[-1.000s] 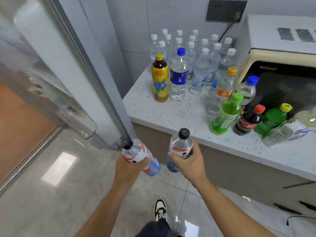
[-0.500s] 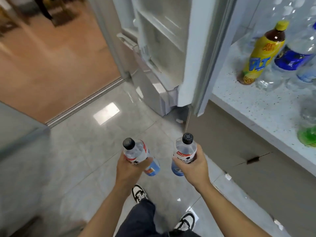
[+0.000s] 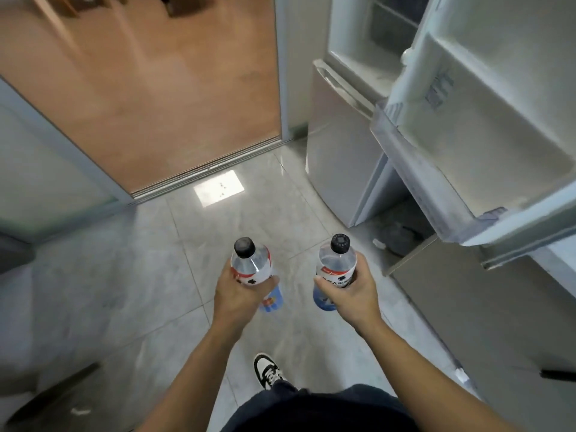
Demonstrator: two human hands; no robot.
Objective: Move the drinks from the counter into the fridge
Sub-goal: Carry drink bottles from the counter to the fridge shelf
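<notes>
My left hand (image 3: 238, 296) grips a clear bottle with a black cap (image 3: 251, 265) and a white, red and blue label. My right hand (image 3: 350, 293) grips a second bottle of the same kind (image 3: 336, 263). Both bottles stand upright over the tiled floor, side by side. The fridge (image 3: 339, 145) stands at the upper right with its upper door (image 3: 486, 126) swung open toward me. The open door's inner shelves look bare. The counter is out of view.
A lower cabinet (image 3: 486, 307) runs along the right under the open door. A sliding door track (image 3: 205, 169) and wooden floor (image 3: 149, 88) lie ahead on the left. My shoe (image 3: 268, 369) is on the grey tiles below.
The view has swung left from the counter with its many bottles to the open fridge. Both hands keep their bottles in the same hold.
</notes>
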